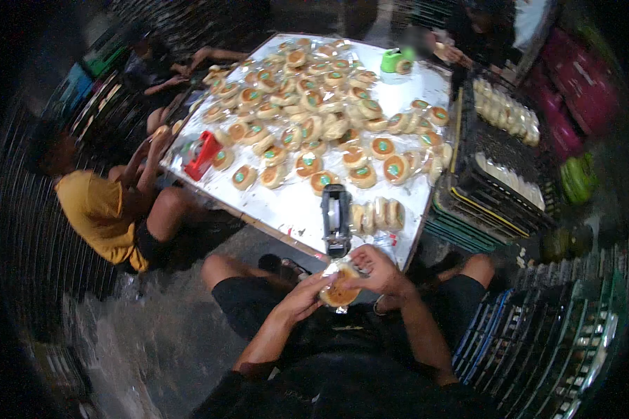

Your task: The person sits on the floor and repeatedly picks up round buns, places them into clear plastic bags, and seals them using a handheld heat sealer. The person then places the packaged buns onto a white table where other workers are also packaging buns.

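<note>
A round browned bun in clear plastic is held over my lap, just below the table's near edge. My left hand grips it from the left side. My right hand is on its right side, with the thumb on the bun's face and the fingers curled by the wrapper. Beyond my hands, a black tape dispenser with a roll inside stands at the table edge. Just right of the dispenser is a short row of wrapped buns set on edge.
Many wrapped buns with green stickers cover the white table. A red tape dispenser and a green one stand near its sides. Stacked crates flank the right. A person in a yellow shirt sits left; other people work farther back.
</note>
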The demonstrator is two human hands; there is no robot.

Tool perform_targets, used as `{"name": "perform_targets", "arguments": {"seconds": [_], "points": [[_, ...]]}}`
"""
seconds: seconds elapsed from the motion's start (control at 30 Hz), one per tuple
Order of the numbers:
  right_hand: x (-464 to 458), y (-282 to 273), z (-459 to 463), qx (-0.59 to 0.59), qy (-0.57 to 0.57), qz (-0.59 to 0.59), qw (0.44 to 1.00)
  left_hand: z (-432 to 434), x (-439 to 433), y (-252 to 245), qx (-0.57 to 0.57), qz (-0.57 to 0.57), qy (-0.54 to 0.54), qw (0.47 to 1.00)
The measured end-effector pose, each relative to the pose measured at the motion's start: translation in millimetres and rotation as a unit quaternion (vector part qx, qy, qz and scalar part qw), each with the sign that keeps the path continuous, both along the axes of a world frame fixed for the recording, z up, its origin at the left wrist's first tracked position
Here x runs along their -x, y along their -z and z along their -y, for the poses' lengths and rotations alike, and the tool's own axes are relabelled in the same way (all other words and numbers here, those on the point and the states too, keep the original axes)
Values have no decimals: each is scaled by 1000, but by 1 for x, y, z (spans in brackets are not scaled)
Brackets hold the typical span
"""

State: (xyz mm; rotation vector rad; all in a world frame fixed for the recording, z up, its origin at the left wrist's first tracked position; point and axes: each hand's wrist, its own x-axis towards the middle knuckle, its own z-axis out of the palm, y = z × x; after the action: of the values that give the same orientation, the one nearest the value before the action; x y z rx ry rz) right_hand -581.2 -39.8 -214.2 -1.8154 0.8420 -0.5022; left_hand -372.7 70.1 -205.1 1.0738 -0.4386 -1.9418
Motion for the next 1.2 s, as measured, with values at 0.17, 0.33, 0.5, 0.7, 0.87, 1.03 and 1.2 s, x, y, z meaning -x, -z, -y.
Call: {"name": "perform_targets", "arguments": {"seconds": [0.17, 0.33, 0.5, 0.7, 0.87, 1.03, 1.2], "points": [[0, -18, 5, 218, -76, 36, 972, 18, 3, -11, -20, -37, -36, 998], [8, 18, 66, 43, 308, 166, 936, 48, 11, -21, 22, -32, -95, 995], [42, 83, 128, 287, 447, -99, 841, 88, 28, 11, 86, 156, -95, 979], [-1, 67, 122, 101, 340, -312, 881, 147, 53, 103, 106, 340, -132, 925], [11, 85, 141, 60, 313, -331, 888, 181, 78, 112, 134, 426, -116, 887], [27, 99, 131, 57, 313, -236, 918, 200, 70, 139, 104, 564, -108, 812], [30, 136, 111, 117, 414, -185, 884, 219, 87, 117, 54, 386, -88, 916]]}}
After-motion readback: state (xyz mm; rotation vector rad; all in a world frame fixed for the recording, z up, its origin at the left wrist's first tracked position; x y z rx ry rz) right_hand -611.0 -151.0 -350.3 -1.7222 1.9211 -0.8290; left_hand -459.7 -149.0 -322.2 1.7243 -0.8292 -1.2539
